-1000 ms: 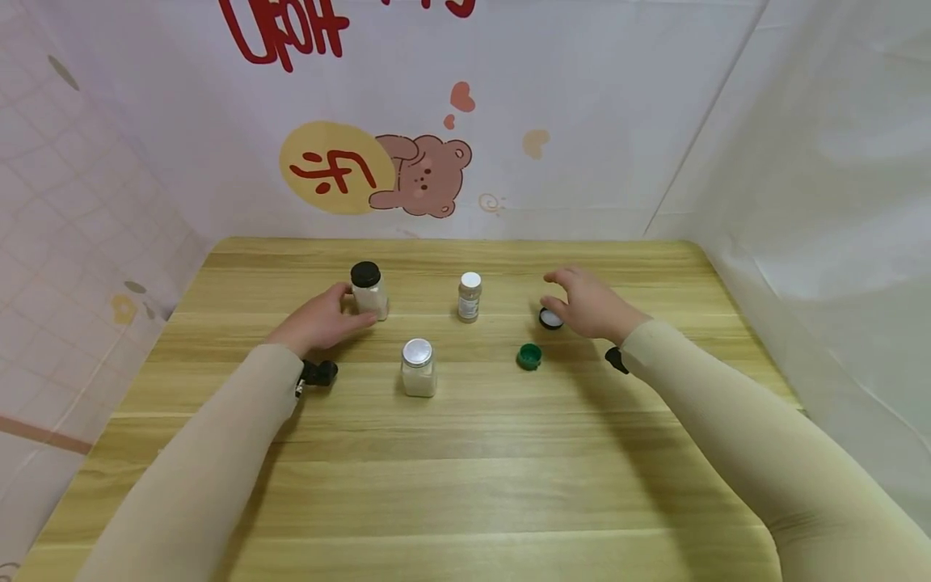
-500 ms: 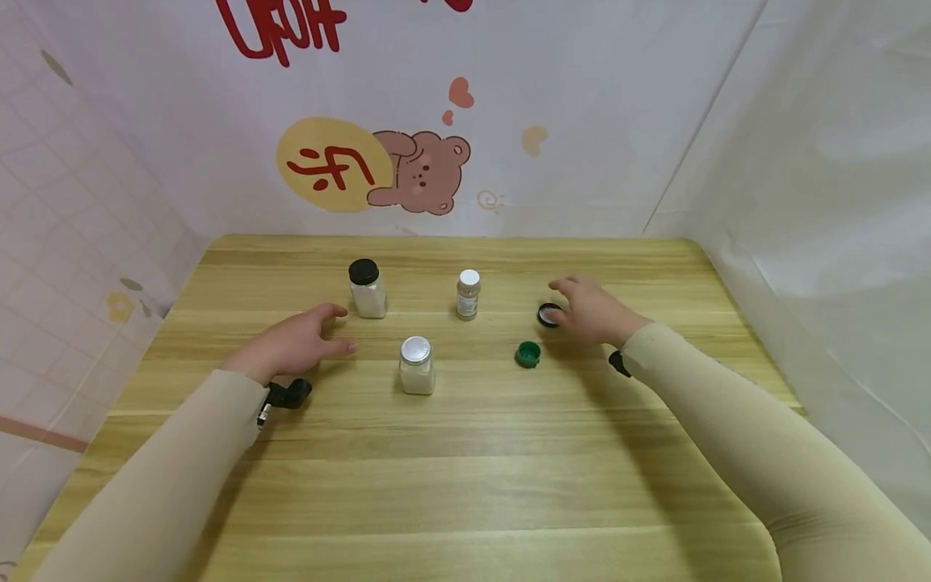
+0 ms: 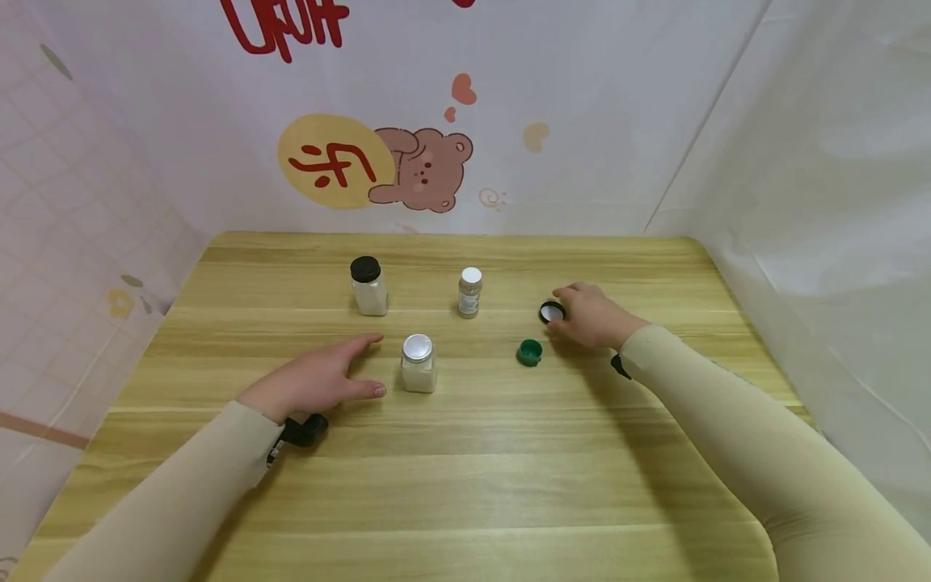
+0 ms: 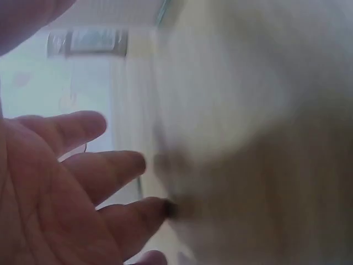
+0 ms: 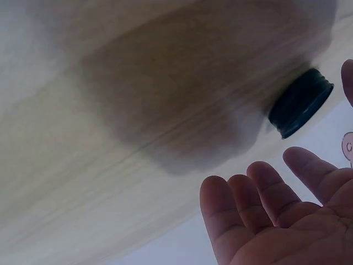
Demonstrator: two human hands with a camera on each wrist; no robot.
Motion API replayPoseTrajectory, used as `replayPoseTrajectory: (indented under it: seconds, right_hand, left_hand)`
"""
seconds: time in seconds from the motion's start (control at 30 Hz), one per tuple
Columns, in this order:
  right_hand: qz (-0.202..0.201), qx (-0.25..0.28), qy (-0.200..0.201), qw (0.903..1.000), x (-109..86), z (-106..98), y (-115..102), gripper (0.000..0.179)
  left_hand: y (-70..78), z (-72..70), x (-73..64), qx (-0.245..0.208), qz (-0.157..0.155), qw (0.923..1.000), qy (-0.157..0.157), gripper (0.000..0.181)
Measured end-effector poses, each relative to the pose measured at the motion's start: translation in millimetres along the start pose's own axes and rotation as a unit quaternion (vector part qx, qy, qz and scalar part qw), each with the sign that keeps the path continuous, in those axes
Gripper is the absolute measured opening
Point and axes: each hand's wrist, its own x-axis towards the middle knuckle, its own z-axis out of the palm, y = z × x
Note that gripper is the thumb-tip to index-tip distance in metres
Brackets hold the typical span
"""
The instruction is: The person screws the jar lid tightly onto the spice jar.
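My left hand (image 3: 316, 381) is held with thumb and fingers spread, just left of a square jar with a silver lid (image 3: 419, 365), apart from it. In the left wrist view its fingers (image 4: 105, 171) are extended, with nothing in the palm. Farther back stands a jar with a black lid (image 3: 369, 288). My right hand (image 3: 592, 317) is at a loose black lid (image 3: 552, 313), which lies with its white inside up. The right wrist view shows this lid (image 5: 300, 104) between thumb and forefinger, with a gap to both.
A small white-capped bottle (image 3: 469, 293) stands at the middle back of the wooden table (image 3: 465, 485). A green cap (image 3: 529, 352) lies in front of the black lid. White printed curtains (image 3: 596, 97) enclose the table's back and sides.
My left hand has left the black-lidded jar, which stays standing, and moved nearer to me and across to the silver-lidded jar. My right hand has shifted slightly, its fingers now around the black lid.
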Motion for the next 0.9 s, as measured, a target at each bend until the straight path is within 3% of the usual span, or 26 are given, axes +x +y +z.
replayPoseTrajectory:
  seconds: [0.4, 0.53, 0.9]
  right_hand:
    - [0.017, -0.003, -0.013, 0.9998, -0.3, 3.7, 4.2, 0.072]
    - [0.015, -0.007, -0.008, 0.9998, 1.7, 7.1, 7.2, 0.069]
    - [0.006, -0.019, 0.000, 0.9998, 6.4, 12.4, 12.4, 0.061]
  left_hand:
    - [17.4, 25.7, 13.0, -0.006, 0.048, 0.9980, 0.039, 0.093]
    - [23.2, 30.6, 16.4, -0.008, 0.049, 0.9978, 0.044, 0.094]
    - [29.0, 34.3, 24.3, -0.019, 0.052, 0.9972, 0.049, 0.075]
